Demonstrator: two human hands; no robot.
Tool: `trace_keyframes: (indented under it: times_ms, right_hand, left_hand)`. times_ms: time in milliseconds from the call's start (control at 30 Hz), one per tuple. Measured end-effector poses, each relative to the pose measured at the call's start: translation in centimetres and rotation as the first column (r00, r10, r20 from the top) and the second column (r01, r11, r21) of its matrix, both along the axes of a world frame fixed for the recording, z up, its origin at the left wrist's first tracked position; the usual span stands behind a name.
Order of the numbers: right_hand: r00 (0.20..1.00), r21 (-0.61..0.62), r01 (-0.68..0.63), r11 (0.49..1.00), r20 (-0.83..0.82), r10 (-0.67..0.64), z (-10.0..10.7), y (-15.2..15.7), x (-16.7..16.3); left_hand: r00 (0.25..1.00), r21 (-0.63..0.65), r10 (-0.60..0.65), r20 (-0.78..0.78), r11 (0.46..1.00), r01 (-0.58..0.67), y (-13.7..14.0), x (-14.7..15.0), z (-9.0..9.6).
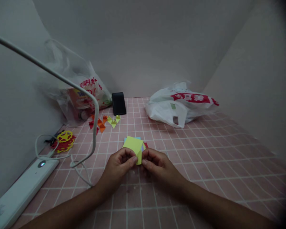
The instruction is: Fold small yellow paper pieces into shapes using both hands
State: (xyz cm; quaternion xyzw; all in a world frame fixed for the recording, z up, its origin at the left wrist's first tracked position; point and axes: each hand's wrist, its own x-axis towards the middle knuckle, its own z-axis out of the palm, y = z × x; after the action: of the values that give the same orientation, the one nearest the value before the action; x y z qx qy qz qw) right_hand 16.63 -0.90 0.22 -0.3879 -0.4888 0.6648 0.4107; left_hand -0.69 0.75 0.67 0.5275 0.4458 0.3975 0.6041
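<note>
A square of yellow paper (133,144) is pinched between my two hands over the pink tiled surface. My left hand (120,162) grips its lower left part, thumb on top. On its right edge, the thumb and forefinger of my right hand (157,162) are closed. Just behind it lie sheets of coloured paper (146,145), with blue, red and purple edges showing; the yellow square hides most of them. Farther back sit several small folded paper pieces: yellow ones (113,122), orange ones (101,126) and red ones (91,124).
A black phone (119,103) lies near the back wall. Plastic bags stand at the back left (92,86) and back right (166,106). At left are yellow and red cut-outs (64,136), a white power bank-like device (26,187) and a white cable (95,127) arching across.
</note>
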Motion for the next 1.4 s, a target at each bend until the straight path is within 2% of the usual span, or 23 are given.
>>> trace_keyframes:
  times_ms: [300,633,833,933,1100,1267,1400]
  right_hand:
    - [0.999,0.026,-0.035,0.999,-0.021,0.035,0.2,0.0,0.1]
    - [0.996,-0.021,-0.044,0.999,-0.084,0.042,0.1,-0.1,0.0]
    - [0.994,-0.029,-0.054,0.998,-0.097,0.051,0.0,-0.1,-0.1]
    - [0.999,-0.003,-0.031,1.000,-0.039,0.031,0.3,-0.1,0.0]
    - [0.993,0.098,-0.001,0.995,0.122,-0.011,0.5,0.0,0.0]
    - [0.946,0.283,0.017,0.959,0.305,-0.107,0.6,-0.1,0.2]
    - [0.908,0.357,-0.010,0.934,0.395,-0.141,0.5,-0.2,0.2]
  left_hand:
    - [1.000,-0.007,0.015,0.003,1.000,-0.015,-0.1,0.1,0.3]
    - [0.978,-0.196,-0.027,0.205,0.978,0.068,0.0,0.2,-0.6]
    - [0.974,-0.214,-0.032,0.223,0.974,0.081,0.0,0.3,-0.5]
    - [0.988,-0.157,-0.030,0.154,0.986,0.055,-0.2,0.3,-0.1]
    - [0.998,0.031,-0.047,-0.039,0.998,0.048,-0.5,0.2,0.6]
    - [0.975,0.313,-0.044,-0.220,0.943,0.113,-0.6,0.0,1.0]
    - [0.966,0.241,-0.085,-0.244,0.960,0.145,-0.7,0.0,0.9]
